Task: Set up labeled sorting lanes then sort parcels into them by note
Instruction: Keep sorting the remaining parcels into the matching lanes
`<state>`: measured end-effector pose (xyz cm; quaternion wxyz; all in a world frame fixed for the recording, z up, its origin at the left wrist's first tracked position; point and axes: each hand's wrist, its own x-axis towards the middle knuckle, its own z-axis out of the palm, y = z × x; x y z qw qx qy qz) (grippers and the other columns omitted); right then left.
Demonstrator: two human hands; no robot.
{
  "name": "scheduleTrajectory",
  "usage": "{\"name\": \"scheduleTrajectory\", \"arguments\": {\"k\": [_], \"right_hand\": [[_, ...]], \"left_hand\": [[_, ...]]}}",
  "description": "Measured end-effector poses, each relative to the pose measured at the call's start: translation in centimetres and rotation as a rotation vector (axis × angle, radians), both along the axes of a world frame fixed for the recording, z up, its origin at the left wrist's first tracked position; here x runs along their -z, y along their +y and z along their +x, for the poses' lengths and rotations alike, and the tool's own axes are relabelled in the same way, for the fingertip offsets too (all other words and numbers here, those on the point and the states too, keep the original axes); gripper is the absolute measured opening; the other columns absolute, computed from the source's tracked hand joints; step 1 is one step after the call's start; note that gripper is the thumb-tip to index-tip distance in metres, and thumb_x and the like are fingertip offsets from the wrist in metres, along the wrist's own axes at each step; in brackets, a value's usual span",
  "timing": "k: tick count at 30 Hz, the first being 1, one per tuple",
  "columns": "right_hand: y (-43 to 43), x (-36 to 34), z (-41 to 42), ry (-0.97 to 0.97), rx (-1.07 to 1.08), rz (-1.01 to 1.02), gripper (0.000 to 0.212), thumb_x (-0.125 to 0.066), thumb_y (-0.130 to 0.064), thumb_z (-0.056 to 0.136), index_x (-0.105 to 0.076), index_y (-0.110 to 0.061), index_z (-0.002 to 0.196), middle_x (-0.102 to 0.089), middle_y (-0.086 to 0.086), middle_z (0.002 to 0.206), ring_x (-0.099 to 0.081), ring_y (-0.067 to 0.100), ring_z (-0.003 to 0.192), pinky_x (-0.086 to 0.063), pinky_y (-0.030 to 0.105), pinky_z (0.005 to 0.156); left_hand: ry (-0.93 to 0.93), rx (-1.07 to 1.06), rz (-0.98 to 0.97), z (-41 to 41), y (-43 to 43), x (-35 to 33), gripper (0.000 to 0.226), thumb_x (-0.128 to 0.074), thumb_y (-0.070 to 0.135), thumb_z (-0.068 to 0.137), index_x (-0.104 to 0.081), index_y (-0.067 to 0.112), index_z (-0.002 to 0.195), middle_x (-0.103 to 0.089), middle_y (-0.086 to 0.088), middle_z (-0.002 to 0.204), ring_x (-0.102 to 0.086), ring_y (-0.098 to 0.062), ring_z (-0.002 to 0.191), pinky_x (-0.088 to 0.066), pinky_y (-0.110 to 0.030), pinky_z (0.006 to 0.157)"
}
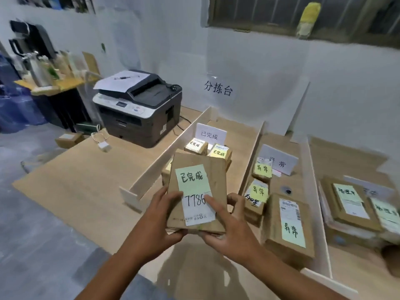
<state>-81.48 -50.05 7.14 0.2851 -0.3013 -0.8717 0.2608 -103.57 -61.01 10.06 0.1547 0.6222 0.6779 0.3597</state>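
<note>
Light wood worktop, white wall behind, split into lanes by upright white divider boards.

Nearest: both hands hold up one flat brown cardboard parcel, tilted with its top face to the camera, at the near end of the left lane.
- Left hand grips the parcel's lower left edge, thumb on the top face, fingers curled under.
- Right hand grips the lower right corner, one digit laid across the white printed label marked "7786", other fingers wrapped round the right edge.
- Pale green paper note, handwritten 已完成, is stuck on the parcel just above that label.

Right of the hands, middle lane:
- large brown box with a green note reading 异常, lying flat
- two smaller boxes with yellow notes further back
- white standing card with 异常 at the far end

Right lane: stack of flat brown parcels with pale notes, writing blurred.

Behind the held parcel, left lane: two small boxes with yellow 已完成 notes, then a white 已完成 card.

Far left on the worktop: grey and black printer, paper sheet on its lid. White wall sign reads 分拣台.
</note>
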Motion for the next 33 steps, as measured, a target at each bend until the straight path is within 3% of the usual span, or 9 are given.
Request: {"name": "scheduleTrajectory", "arguments": {"k": [3, 8, 13, 17, 21, 24, 26, 30, 33], "right_hand": [[2.8, 2.3, -0.9, -0.088, 0.135, -0.072, 0.090, -0.076, -0.054, 0.077, -0.024, -0.062, 0.150, -0.007, -0.015, 0.142, -0.028, 0.001, 0.135, -0.041, 0.015, 0.107], [8.7, 7.1, -4.1, -0.231, 0.263, -0.215, 0.089, -0.072, -0.049, 0.084, -0.015, -0.057, 0.152, -0.002, -0.010, 0.147, -0.036, 0.023, 0.139, -0.047, 0.029, 0.106], [12.9, 11.9, -7.1, -0.376, 0.321, -0.353, 0.090, -0.068, -0.043, 0.088, -0.008, -0.051, 0.154, 0.000, -0.006, 0.151, -0.036, 0.026, 0.139, -0.054, 0.034, 0.097], [13.9, 15.4, -8.1, -0.545, 0.353, -0.412, 0.085, -0.065, -0.041, 0.092, -0.006, -0.048, 0.152, -0.011, -0.002, 0.143, -0.038, 0.027, 0.129, -0.054, 0.038, 0.093], [13.9, 16.2, -8.7, -0.691, 0.351, -0.356, 0.081, -0.062, -0.044, 0.093, -0.006, -0.043, 0.151, -0.011, 0.005, 0.142, -0.026, 0.027, 0.129, -0.049, 0.035, 0.091], [13.4, 14.2, -8.9, -0.682, 0.354, -0.316, 0.085, -0.065, -0.047, 0.091, -0.005, -0.041, 0.151, 0.000, 0.004, 0.151, -0.007, 0.031, 0.138, -0.046, 0.040, 0.102], [13.3, 11.4, -8.2, -0.658, 0.382, -0.281, 0.083, -0.062, -0.050, 0.092, -0.005, -0.042, 0.151, 0.003, 0.003, 0.161, 0.001, 0.034, 0.148, -0.036, 0.050, 0.112], [11.9, 2.8, -2.3, -0.665, 0.519, -0.117, 0.078, -0.049, -0.062, 0.092, -0.009, -0.041, 0.156, -0.005, 0.008, 0.169, 0.004, 0.036, 0.155, -0.013, 0.059, 0.121], [7.9, -4.5, 5.8, -0.689, 0.743, 0.042, 0.079, -0.040, -0.070, 0.090, -0.012, -0.043, 0.158, -0.004, 0.008, 0.170, 0.009, 0.033, 0.156, -0.007, 0.061, 0.123]], "left_hand": [[-0.032, 0.103, -0.074, -1.7, 5.8, 3.0, 0.088, -0.079, 0.043, 0.069, -0.022, 0.063, 0.133, -0.024, 0.026, 0.150, -0.032, 0.015, 0.132, -0.038, -0.008, 0.093], [-0.049, 0.141, -0.216, -4.6, 14.9, 9.8, 0.089, -0.083, 0.029, 0.072, -0.029, 0.043, 0.142, -0.030, 0.006, 0.155, -0.038, -0.011, 0.141, -0.051, -0.032, 0.100], [-0.071, 0.164, -0.343, -6.3, 20.3, 16.0, 0.089, -0.086, 0.028, 0.073, -0.033, 0.037, 0.144, -0.034, 0.009, 0.149, -0.041, -0.010, 0.137, -0.047, -0.018, 0.097], [-0.080, 0.199, -0.429, -5.9, 21.7, 19.4, 0.087, -0.087, 0.026, 0.073, -0.035, 0.032, 0.143, -0.031, 0.004, 0.154, -0.042, -0.013, 0.138, -0.049, -0.030, 0.104], [-0.089, 0.178, -0.449, -6.1, 21.3, 21.0, 0.088, -0.085, 0.026, 0.074, -0.034, 0.032, 0.145, -0.017, 0.008, 0.160, -0.038, -0.016, 0.142, -0.051, -0.037, 0.104], [-0.010, 0.191, -0.445, -6.2, 20.9, 19.3, 0.096, -0.089, 0.036, 0.071, -0.033, 0.034, 0.149, -0.007, 0.011, 0.162, -0.025, -0.022, 0.150, -0.044, -0.041, 0.112], [0.087, 0.242, -0.384, -6.5, 21.2, 16.4, 0.100, -0.088, 0.053, 0.067, -0.034, 0.033, 0.150, -0.010, 0.005, 0.163, -0.020, -0.027, 0.151, -0.037, -0.047, 0.115], [0.208, 0.350, -0.178, -6.1, 23.5, 7.0, 0.089, -0.064, 0.080, 0.071, -0.042, 0.039, 0.146, -0.021, -0.002, 0.164, -0.024, -0.032, 0.149, -0.031, -0.056, 0.117], [0.373, 0.531, 0.071, -0.7, 25.3, -0.4, 0.090, -0.046, 0.091, 0.076, -0.043, 0.041, 0.150, -0.026, -0.006, 0.165, -0.022, -0.042, 0.150, -0.023, -0.064, 0.119]]}}
